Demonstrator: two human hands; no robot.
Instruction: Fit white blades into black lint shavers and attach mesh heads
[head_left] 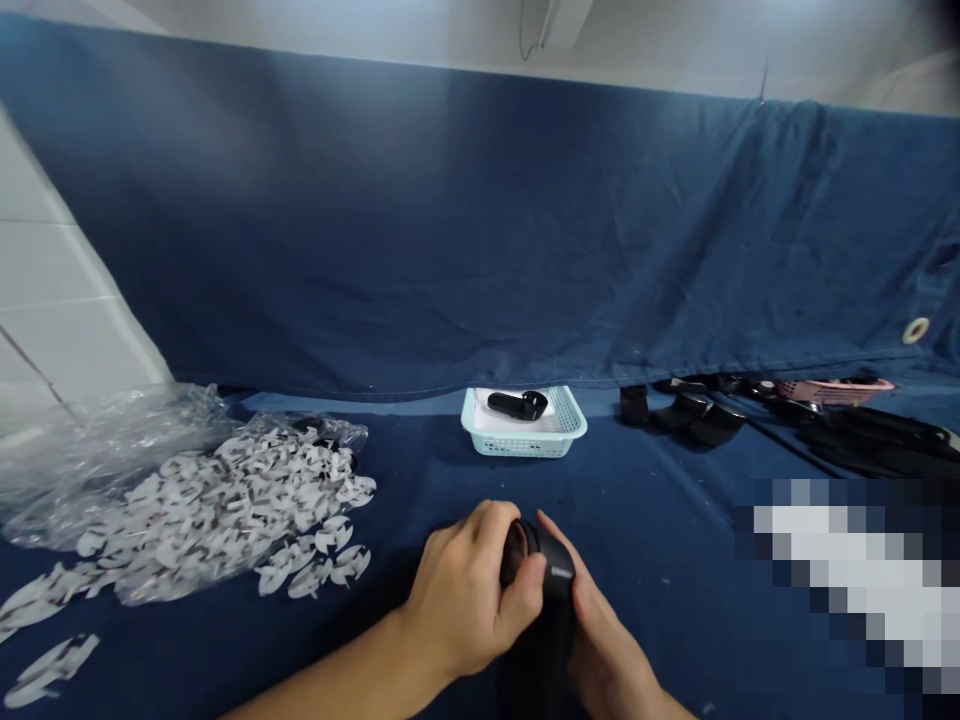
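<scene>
Left hand (469, 590) clasping top of black part (553, 610); right hand (611, 640) gripping its side. Part nearer person than basket (525, 446). Smooth-looking shell might twist loose if either grip slackens.

A small assembly workshop, by the look of it, and what a spread is laid out on the blue work surface (637, 540)! Left of the light-blue basket (521, 446), matching white pieces (232, 500) are heaped by the dozen on clear plastic (97, 460); right of it, black parts (714, 425) are strewn, a pink basket (829, 393) set farther along. Behind it, everything is screened off by a hung blue cloth (450, 220).
</scene>
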